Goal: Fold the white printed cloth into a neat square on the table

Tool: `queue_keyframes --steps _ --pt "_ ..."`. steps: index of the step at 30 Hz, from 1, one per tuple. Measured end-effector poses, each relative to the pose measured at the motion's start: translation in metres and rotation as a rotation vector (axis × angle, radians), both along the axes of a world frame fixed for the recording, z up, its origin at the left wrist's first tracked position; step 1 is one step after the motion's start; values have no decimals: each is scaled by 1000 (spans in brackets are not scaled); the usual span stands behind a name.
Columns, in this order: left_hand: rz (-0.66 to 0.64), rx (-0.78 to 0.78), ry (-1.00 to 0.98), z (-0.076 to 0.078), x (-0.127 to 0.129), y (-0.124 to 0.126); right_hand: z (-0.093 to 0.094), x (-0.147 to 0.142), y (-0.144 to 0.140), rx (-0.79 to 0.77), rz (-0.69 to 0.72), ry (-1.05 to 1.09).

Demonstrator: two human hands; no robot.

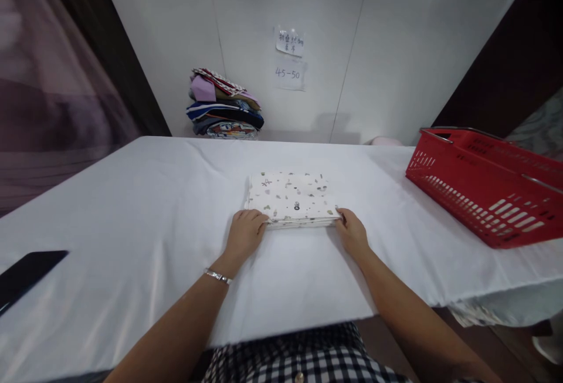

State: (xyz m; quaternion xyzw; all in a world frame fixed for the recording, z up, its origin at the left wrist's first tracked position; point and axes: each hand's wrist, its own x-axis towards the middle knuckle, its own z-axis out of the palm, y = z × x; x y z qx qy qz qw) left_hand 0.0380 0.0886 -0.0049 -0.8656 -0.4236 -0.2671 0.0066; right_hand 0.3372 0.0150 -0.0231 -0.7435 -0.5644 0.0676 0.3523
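Note:
A folded white cloth [292,197] with small scattered prints lies flat on the white-covered table [185,219], its layered edge facing me. My left hand [248,227] grips the near left corner, fingers curled over the fabric. At the near right corner, my right hand [352,229] pinches the layers between thumb and fingers. The undersides of both hands' fingertips are hidden by the cloth and the hands themselves.
On the right stands a red plastic basket [484,183] with metal handles. A pile of folded fabrics [226,107] rises behind the table's far edge. A dark flat object [30,277] lies at the left. Paper signs [290,57] hang on the wall.

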Motion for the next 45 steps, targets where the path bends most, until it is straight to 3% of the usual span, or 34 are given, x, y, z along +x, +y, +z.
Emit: queue_keyframes --steps 14,18,22,25,27,29,33,37,41,45 --pt "-22 -52 -49 3 -6 -6 4 10 2 -72 92 -215" --pt "-27 -102 -108 22 5 1 29 -10 18 109 216 -305" --pt "-31 -46 -81 35 28 28 55 -47 60 250 433 -273" --pt "89 -131 42 23 33 45 47 -51 90 70 417 -324" --pt "150 -219 89 9 29 48 30 -40 102 -165 325 -341" --pt "177 -266 88 -1 23 46 12 -27 107 -255 288 -353" --pt "172 -320 21 -6 19 41 -6 -17 106 -230 269 -390" --pt "125 -361 -171 -6 14 42 0 -19 104 -264 259 -418" --pt "310 -356 -475 -11 5 44 15 -30 120 -158 331 -417" --pt "439 -441 -604 -13 3 38 30 -68 164 -29 575 -236"
